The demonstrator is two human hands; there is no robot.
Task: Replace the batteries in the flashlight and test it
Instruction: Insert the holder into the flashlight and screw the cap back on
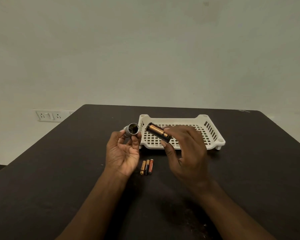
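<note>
My left hand (123,153) grips a silver flashlight body (131,130) between thumb and fingers, its open hollow end turned toward me. My right hand (184,149) pinches a black battery holder (158,132) with copper-coloured batteries loaded in it, held just right of the flashlight's open end and apart from it. Three loose batteries (146,167) lie side by side on the dark table between my two hands.
A white slotted plastic tray (213,135) stands on the table behind my right hand. The dark table (59,179) ends close behind the tray, near a pale wall. A wall socket plate (48,116) sits at the left.
</note>
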